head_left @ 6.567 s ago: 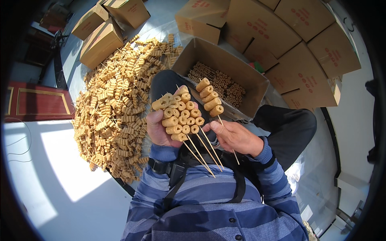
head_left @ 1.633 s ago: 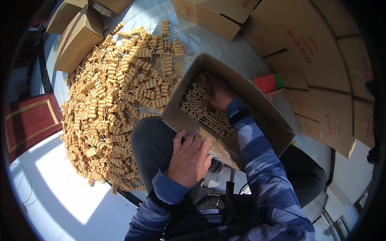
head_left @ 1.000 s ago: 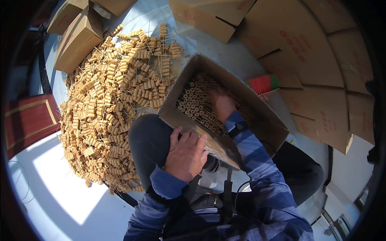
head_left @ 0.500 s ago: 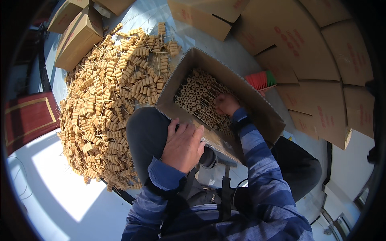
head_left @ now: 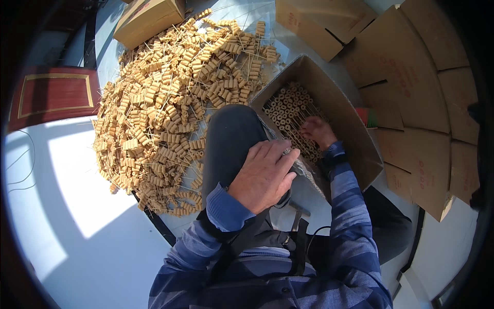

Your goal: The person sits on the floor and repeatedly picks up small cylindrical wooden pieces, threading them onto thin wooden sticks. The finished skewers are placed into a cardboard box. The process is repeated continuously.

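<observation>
An open cardboard box leans between my legs. Inside it are packed rows of tan, ring-shaped pieces on thin sticks, many with round ends facing up. My right hand reaches down into the box, fingers curled against the sticks; what they grip, if anything, is hidden. Over the near rim of the box, beside my raised knee, lies my left hand, its fingers stretched and thumb apart, holding nothing. To the left spreads a large heap of skewered, ridged tan pieces, lying in all directions.
More cardboard boxes stand at the heap's far end and at the top. Cardboard boxes or sheets line the right side. A red and green bristly item sits behind the box. A dark red panel is at far left.
The view has shifted, so heap and box appear further right and higher. My right hand remains inside the box. My left hand stays at the near rim, its fingers now spread more.
</observation>
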Demonstrator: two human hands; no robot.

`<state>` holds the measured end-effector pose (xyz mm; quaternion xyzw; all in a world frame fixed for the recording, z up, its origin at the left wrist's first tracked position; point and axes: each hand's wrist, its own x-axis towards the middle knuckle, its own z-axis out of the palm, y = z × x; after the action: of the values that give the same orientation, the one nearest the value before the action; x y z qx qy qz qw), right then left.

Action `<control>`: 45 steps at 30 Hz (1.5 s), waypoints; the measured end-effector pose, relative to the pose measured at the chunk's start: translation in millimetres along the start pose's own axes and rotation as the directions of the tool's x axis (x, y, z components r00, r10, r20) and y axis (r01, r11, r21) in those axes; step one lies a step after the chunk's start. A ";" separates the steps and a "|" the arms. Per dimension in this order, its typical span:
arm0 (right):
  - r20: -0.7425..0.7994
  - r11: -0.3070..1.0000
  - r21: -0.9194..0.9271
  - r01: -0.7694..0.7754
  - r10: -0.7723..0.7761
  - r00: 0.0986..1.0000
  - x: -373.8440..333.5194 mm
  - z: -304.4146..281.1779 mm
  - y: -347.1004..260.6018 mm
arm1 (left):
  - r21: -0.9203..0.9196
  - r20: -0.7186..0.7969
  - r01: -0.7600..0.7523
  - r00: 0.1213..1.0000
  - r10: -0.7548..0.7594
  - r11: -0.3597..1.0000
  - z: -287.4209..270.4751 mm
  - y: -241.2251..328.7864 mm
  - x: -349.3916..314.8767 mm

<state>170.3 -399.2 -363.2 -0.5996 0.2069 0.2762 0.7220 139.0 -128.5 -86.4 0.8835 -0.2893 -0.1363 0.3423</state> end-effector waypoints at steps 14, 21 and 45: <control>-0.046 0.966 -0.198 0.165 -0.178 0.983 -208.1 63.8 -153.3 | -0.912 0.010 0.410 -0.015 -1.000 -0.016 21.0 -278.2 -435.5; -0.008 0.955 -0.262 0.137 -0.144 0.990 -289.5 114.6 -166.6 | -0.889 0.227 0.415 0.036 -0.973 -0.192 159.1 -299.3 -378.6; -0.125 0.980 -0.197 0.006 -0.031 0.992 -291.9 116.6 -143.3 | -0.595 0.482 0.750 0.046 -0.875 -0.289 123.5 -380.5 -238.9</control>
<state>36.9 -347.4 -48.8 -0.6863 0.2185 0.2499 0.6472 53.8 178.6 -426.3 0.5891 0.5179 -0.3696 0.4981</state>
